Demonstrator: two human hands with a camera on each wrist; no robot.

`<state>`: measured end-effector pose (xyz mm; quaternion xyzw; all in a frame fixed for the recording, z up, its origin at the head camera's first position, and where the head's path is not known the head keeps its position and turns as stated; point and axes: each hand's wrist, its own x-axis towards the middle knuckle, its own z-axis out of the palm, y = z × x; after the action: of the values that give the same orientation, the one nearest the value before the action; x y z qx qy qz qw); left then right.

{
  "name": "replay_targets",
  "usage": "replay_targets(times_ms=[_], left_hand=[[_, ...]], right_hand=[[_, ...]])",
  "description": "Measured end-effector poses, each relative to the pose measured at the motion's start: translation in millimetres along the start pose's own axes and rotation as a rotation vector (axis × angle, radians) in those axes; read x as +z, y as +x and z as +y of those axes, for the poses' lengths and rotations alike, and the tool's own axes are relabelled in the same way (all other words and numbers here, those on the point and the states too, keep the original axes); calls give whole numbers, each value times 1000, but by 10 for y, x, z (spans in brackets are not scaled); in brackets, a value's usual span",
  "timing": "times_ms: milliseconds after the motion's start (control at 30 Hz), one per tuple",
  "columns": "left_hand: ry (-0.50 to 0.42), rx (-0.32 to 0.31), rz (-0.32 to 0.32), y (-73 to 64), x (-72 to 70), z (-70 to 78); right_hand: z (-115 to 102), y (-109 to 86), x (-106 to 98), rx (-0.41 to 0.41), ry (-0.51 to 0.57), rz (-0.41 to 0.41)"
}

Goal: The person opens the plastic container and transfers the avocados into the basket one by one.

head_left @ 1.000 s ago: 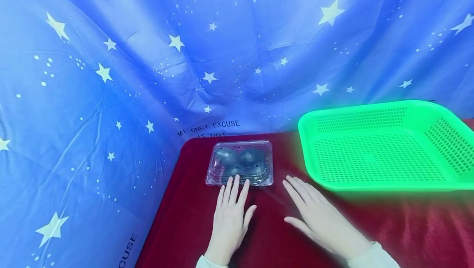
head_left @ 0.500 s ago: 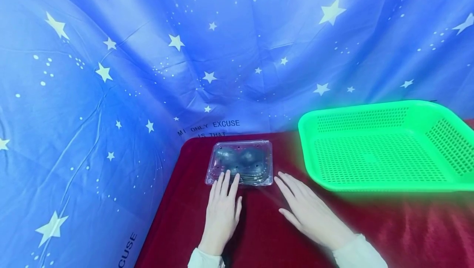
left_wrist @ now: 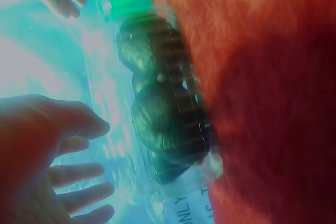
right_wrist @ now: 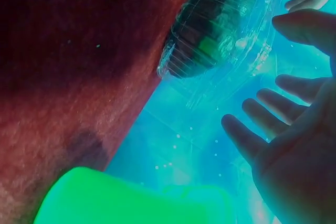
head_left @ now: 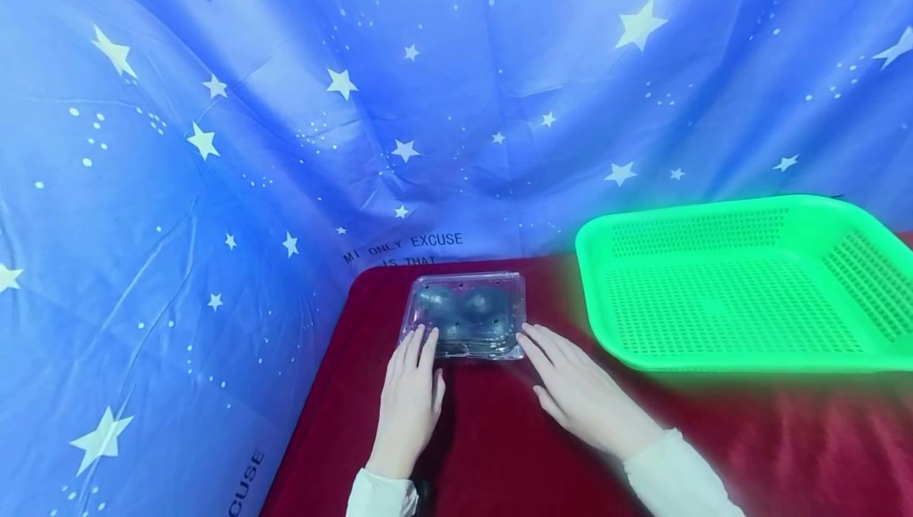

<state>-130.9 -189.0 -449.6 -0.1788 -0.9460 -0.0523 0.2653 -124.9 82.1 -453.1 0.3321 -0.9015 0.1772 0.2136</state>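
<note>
A clear plastic clamshell box sits on the red cloth with its lid down. Inside it are several dark green, round things that look like fruit. My left hand is at the box's near left corner, fingers straight and over its edge in the head view. At the near right corner is my right hand, its straight fingertips close to the side of the box. Whether either hand touches the plastic, I cannot tell. Both wrist views show extended fingers with nothing held between them.
To the right of the box stands a bright green perforated plastic basket. Red cloth covers the table. Behind and to the left hangs a blue curtain with stars and lettering.
Both hands have moved left and slightly forward. The left has gone from the box's front middle to its left corner, and the right has come up to its right corner. The box has stayed put.
</note>
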Motion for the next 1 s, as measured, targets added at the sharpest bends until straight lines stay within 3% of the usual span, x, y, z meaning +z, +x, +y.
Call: replay_targets(times_ms=[367, 567, 800, 1000], left_hand=[[-73, 29, 64, 81, 71, -168], [-123, 47, 39, 149, 49, -281], [-154, 54, 9, 131, 73, -372], [-178, 46, -15, 178, 86, -429]], right_hand=[[52, 117, 65, 12, 1, 3], [97, 186, 126, 20, 36, -9], [65, 229, 208, 46, 60, -42], [78, 303, 213, -13, 22, -31]])
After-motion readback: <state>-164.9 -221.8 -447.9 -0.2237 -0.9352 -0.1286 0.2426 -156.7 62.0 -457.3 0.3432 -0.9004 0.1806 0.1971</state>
